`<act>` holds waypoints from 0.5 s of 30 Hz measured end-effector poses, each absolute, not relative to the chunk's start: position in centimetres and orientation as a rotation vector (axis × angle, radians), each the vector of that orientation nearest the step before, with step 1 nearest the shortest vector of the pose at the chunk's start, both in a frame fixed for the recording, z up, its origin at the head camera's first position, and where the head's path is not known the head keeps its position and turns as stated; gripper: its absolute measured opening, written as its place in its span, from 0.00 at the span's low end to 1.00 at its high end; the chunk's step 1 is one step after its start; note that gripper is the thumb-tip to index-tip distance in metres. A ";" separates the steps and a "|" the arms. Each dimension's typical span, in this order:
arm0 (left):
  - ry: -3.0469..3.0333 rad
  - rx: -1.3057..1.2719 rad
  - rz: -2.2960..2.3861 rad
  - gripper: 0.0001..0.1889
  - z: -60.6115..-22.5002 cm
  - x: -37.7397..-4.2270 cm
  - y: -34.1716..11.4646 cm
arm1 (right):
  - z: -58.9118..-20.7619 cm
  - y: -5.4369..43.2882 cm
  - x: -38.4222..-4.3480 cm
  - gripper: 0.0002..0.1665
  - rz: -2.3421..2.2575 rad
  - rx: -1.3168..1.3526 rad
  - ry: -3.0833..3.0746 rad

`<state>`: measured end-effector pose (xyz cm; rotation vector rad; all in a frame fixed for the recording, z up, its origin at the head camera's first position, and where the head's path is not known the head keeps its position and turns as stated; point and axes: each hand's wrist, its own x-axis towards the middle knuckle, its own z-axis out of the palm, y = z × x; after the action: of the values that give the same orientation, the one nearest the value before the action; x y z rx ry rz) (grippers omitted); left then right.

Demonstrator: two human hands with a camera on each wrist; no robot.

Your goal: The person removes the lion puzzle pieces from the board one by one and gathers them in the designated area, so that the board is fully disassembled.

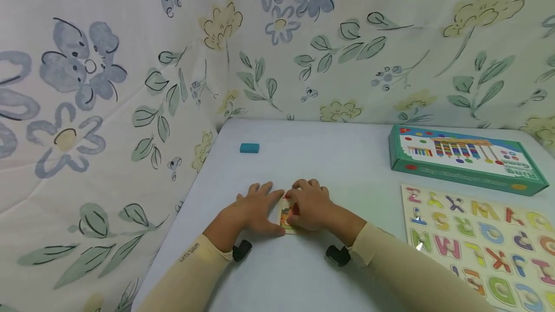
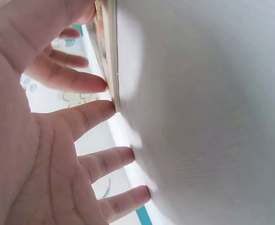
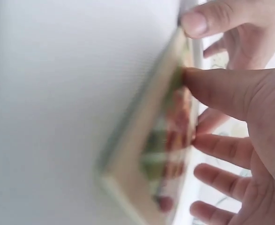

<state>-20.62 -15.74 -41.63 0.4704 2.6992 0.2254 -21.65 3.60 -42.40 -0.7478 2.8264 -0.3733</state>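
Note:
A small, light wooden board (image 1: 284,214) with a colourful picture lies flat between the two hands. My left hand (image 1: 257,212) is spread on its left side, thumb at the near corner and index fingertip at the far one. The other left fingers reach straight to the tabletop in the left wrist view. My right hand (image 1: 313,210) arches over the board's right part and hides much of it. In the right wrist view its thumb and fingertips touch the picture well apart, over red and green parts; a small red knob (image 3: 165,204) stands near one edge.
A blue block (image 1: 249,148) sits farther back on the white table (image 1: 312,143). To the right lie a wooden alphabet board (image 1: 440,249) with coloured letters and, behind it, a green game box (image 1: 468,158). Floral cloth (image 1: 277,61) hangs behind and to the left.

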 end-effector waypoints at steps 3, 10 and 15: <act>2.705 0.466 0.226 0.52 -41.5 -20.7 -15.7 | -41.7 3.1 -22.0 0.35 -0.350 -0.766 2.814; 2.704 0.435 0.217 0.53 -41.5 -21.0 -15.4 | -40.9 2.4 -23.1 0.35 -0.353 -0.748 2.767; 2.703 0.434 0.223 0.53 -41.4 -20.9 -15.5 | -41.0 2.4 -23.5 0.36 -0.408 -0.707 2.751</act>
<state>-20.95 -15.49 -41.43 0.4338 2.7031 0.2228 -23.53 2.45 -41.04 -0.7070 2.7512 -0.4082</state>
